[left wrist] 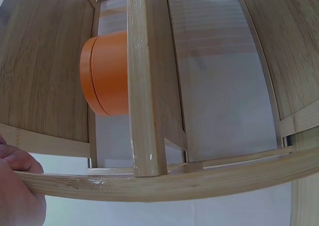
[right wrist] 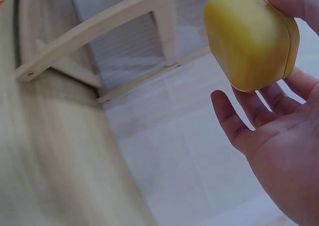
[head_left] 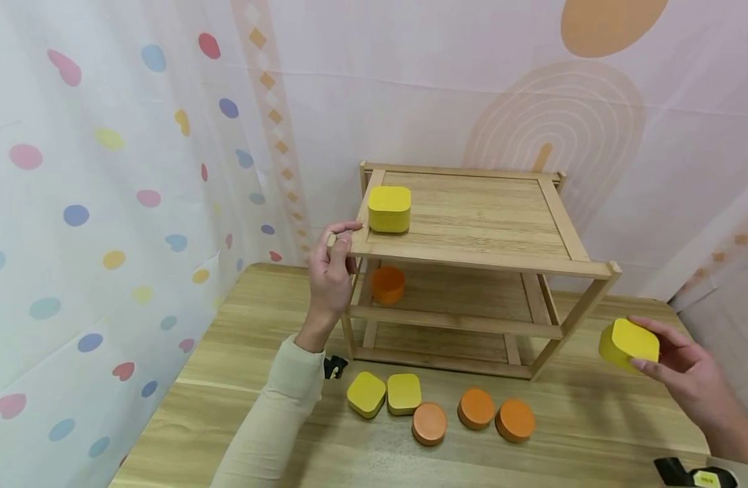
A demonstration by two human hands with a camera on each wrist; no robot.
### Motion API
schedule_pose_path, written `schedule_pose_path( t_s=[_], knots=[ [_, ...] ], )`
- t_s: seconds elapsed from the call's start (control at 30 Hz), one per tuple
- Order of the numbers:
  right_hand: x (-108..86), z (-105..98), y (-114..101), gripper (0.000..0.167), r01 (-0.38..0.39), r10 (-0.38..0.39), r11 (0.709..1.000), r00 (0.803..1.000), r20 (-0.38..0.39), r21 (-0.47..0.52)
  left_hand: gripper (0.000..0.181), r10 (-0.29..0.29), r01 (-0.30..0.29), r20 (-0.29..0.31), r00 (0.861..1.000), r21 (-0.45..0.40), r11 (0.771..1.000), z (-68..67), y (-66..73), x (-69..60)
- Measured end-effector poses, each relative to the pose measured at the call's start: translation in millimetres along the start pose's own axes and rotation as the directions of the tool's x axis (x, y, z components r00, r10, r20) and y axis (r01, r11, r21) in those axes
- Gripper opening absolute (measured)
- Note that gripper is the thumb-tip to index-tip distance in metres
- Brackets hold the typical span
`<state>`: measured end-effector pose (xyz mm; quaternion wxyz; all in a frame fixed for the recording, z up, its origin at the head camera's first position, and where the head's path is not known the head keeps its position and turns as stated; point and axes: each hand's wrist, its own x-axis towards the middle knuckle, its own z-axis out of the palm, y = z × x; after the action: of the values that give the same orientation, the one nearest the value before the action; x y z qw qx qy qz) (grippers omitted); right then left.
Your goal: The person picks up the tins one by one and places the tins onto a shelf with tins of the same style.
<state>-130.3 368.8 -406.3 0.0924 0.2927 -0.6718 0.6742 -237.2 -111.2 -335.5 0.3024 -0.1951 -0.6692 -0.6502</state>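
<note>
Firstly, left hand (head_left: 329,274): thumb and fingers are closed on the front left corner of the top board of a three-tier pale wooden shelf (head_left: 483,210); judged a steadying hold.

Next, yellow rounded-square lidded tin, apparently metal (head_left: 366,394), and second yellow tin (head_left: 404,394): set just beside each other on the wood-grained table (head_left: 227,352), before the shelf's lower front left corner.

Item, orange round lidded tin, apparently metal (head_left: 388,285): stood on the middle tier, near its left edge.

Item, upright yellow tin (head_left: 389,210): placed at the top board's front left corner, near the left fingertips.

Item, three orange tins (head_left: 430,424): laid out on the table before the shelf's bottom front rail.

Lastly, right hand (head_left: 685,366): a tilted yellow tin (head_left: 630,344) is gripped between thumb and fingers, held above the table, beyond the shelf's front right post, toward the table's right edge.

Step in hand, as judged: carrying of the gripped tin, the shelf being part loaded. By the next move, levelling and lifting toward a tier are called for; which tier cannot be told.
</note>
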Motion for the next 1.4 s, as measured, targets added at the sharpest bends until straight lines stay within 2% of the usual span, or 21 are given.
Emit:
schedule_pose_path(
  t_s=[0.2,0.43,0.63,0.87,1.03,1.2,1.4],
  knots=[
    [14.0,-5,-16,0.056,0.016,-0.018,0.999,0.998,-0.060,-0.029,0.030,-0.005,0.005,-0.008,1.000,0.001,1.000,0.6,-0.9,0.0],
    [34.7,-9,-33,0.053,0.116,-0.116,0.993,0.988,-0.106,-0.004,0.031,0.002,-0.002,-0.008,1.000,0.001,1.000,0.6,-0.7,-0.2],
    [51.8,-9,-46,0.054,0.158,-0.155,0.987,0.984,-0.086,0.028,0.034,-0.009,0.009,-0.002,1.000,0.015,1.000,0.5,-0.7,-0.8],
    [71.7,-5,-55,0.050,0.240,-0.235,0.964,0.970,-0.061,0.111,0.034,-0.013,0.013,0.002,1.000,0.025,1.000,1.1,-0.6,-1.6],
    [85.0,0,-64,0.052,0.222,-0.217,0.973,0.974,-0.071,0.066,0.032,-0.010,0.010,0.002,1.000,0.021,1.000,0.9,-1.0,-1.2],
    [97.3,3,-72,0.050,0.229,-0.227,0.970,0.973,-0.037,0.086,0.033,-0.006,0.006,-0.001,1.000,0.015,1.000,0.2,-0.8,-1.2],
    [109.8,17,-87,0.050,0.186,-0.184,0.982,0.981,-0.063,0.036,0.035,-0.011,0.011,-0.003,1.000,-0.002,1.000,0.8,-1.2,-1.0]
  ],
)
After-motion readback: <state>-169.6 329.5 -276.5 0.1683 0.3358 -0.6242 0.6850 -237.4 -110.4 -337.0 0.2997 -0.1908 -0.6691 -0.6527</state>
